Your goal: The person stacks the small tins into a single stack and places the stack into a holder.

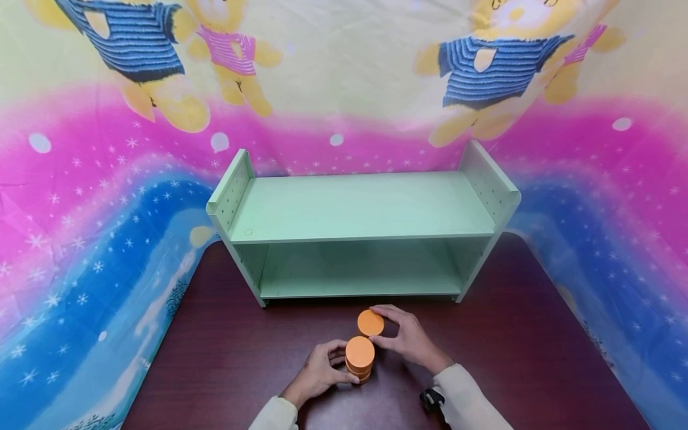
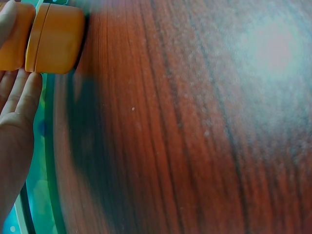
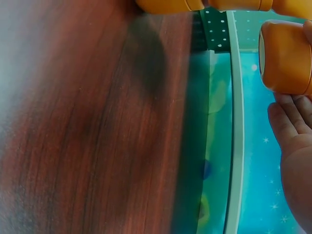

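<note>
Two round orange lidded jars (image 1: 359, 352) stand stacked one on the other on the table, near its front middle. My left hand (image 1: 319, 370) holds this stack from the left, thumb on the near side and fingers on the far side. In the left wrist view the lower jar (image 2: 61, 41) shows its lid seam. My right hand (image 1: 405, 337) grips another orange jar (image 1: 371, 323) between thumb and fingers, just behind the stack. In the right wrist view that jar (image 3: 285, 58) is held up off the table, its pale underside partly showing.
A pale green two-tier shelf (image 1: 360, 206) stands on the dark red wooden table (image 1: 215, 358), behind the hands. Its raised side panels have rows of holes. A cloth printed with bears (image 1: 333, 137) hangs behind and along both sides. A black device (image 1: 432, 399) sits at the right wrist.
</note>
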Action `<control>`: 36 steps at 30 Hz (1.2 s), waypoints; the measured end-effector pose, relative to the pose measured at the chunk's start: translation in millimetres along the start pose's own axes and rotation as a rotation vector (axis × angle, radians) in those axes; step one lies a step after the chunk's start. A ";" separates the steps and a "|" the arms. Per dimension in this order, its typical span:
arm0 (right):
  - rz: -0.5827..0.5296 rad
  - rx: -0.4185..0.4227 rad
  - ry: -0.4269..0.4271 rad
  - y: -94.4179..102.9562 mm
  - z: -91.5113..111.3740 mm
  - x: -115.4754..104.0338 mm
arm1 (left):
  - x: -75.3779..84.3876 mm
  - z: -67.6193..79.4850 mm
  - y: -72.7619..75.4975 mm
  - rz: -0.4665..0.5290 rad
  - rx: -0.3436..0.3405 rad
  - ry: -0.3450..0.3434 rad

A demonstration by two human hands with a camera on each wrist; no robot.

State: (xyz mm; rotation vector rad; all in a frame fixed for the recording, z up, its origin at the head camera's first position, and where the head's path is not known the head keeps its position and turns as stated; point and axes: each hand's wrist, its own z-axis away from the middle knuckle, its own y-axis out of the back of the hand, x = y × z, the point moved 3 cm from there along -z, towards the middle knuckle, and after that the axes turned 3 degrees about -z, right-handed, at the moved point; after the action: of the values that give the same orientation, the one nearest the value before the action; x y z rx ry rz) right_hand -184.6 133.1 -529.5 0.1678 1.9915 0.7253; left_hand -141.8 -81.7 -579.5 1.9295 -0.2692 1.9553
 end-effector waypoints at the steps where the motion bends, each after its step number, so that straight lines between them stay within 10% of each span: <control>1: -0.001 0.002 0.005 0.2 0.0 -0.1 | 0.1 0.1 0.1 -0.001 0.000 0.001; 36: 0.027 0.008 0.056 12.8 -9.2 -17.3 | 0.2 -0.8 0.7 0.012 -0.006 0.017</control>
State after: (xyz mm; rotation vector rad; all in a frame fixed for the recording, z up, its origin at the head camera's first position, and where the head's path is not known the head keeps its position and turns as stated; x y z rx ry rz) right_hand -185.6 132.6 -506.1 0.1815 2.0495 0.7473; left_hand -142.8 -82.0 -579.2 1.9115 -0.2827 1.9751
